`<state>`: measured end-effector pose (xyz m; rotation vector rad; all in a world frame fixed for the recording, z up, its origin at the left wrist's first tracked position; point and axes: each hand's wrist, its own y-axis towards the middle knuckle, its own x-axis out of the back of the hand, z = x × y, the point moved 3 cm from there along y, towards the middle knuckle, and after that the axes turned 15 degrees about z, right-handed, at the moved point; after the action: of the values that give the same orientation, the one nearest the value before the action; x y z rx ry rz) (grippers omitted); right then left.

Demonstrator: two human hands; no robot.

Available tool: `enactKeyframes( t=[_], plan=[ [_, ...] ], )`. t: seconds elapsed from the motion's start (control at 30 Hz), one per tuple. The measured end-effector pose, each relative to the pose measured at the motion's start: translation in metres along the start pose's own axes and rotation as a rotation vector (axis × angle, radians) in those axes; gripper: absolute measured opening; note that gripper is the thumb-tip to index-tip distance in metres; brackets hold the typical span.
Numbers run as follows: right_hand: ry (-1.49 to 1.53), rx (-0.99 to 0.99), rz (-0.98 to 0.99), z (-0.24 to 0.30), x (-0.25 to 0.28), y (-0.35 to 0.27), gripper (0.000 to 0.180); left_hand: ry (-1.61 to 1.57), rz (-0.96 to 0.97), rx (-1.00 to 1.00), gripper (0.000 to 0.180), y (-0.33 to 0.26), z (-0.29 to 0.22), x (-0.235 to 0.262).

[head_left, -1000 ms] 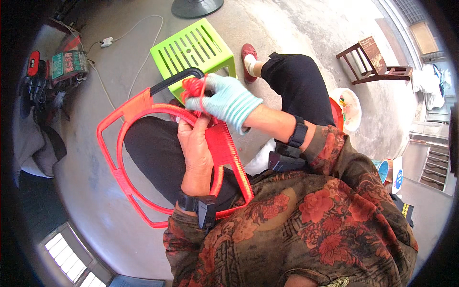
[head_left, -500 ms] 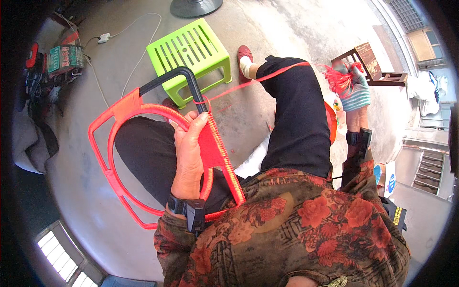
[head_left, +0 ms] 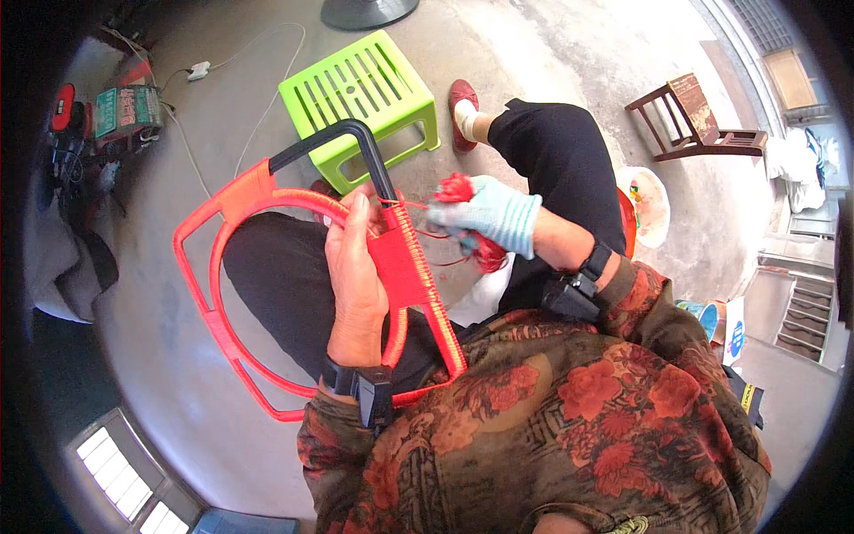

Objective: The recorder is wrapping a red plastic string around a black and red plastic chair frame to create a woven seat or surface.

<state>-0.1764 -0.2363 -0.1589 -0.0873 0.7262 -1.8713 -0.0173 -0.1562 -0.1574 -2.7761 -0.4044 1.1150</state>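
Note:
Over my left thigh rests a frame [head_left: 245, 194] of tubing, wound almost all over in red-orange cord. One bent end of its tube [head_left: 316, 138] is bare black. My bare left hand [head_left: 356, 285] is closed on the frame's side below that black end, thumb on top. Just right of it, my right hand [head_left: 498, 215], in a pale blue striped glove, grips a bundle of red cord [head_left: 456, 189]. Part of the bundle sticks out below the glove. Thin strands run from the bundle to the frame's edge. Motion blurs the gloved fingertips.
A lime-green plastic stool [head_left: 391, 111] stands just beyond the frame. A round black base [head_left: 369, 12] is behind it. Far right is a small wooden chair [head_left: 698, 107]; a white basin [head_left: 652, 206] lies near my right knee. A boxy machine [head_left: 133, 111] with cables sits left.
My right hand has swung from far out on the right to beside the frame, carrying the cord bundle. The long taut strand is now short. My left hand stays on the frame.

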Motion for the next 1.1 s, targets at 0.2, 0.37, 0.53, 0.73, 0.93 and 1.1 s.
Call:
enactKeyframes(
  t=[0.2,0.37,0.53,0.73,0.93,1.1],
  plan=[
    [0.545,0.504,-0.119,0.015,0.003,0.0,0.022,-0.047,0.084,0.146,0.011,-0.006,0.001,0.002],
    [0.952,0.544,0.1,0.026,0.001,0.011,0.029,-0.071,0.117,0.169,0.011,-0.007,0.001,0.002],
    [0.703,0.431,-0.024,0.011,0.018,0.015,0.033,-0.059,0.116,0.223,0.012,-0.01,0.007,0.0],
    [-0.901,-0.015,-0.623,0.032,0.065,-0.013,0.056,0.156,0.006,0.152,0.019,-0.006,0.007,0.0],
    [-1.251,0.645,-0.743,0.087,0.015,-0.008,0.033,0.329,-0.118,-0.021,0.029,-0.007,0.003,0.003],
    [-1.815,0.77,-0.313,0.078,-0.046,0.026,0.031,0.199,-0.099,-0.257,0.03,-0.004,0.004,0.003]
  ],
)
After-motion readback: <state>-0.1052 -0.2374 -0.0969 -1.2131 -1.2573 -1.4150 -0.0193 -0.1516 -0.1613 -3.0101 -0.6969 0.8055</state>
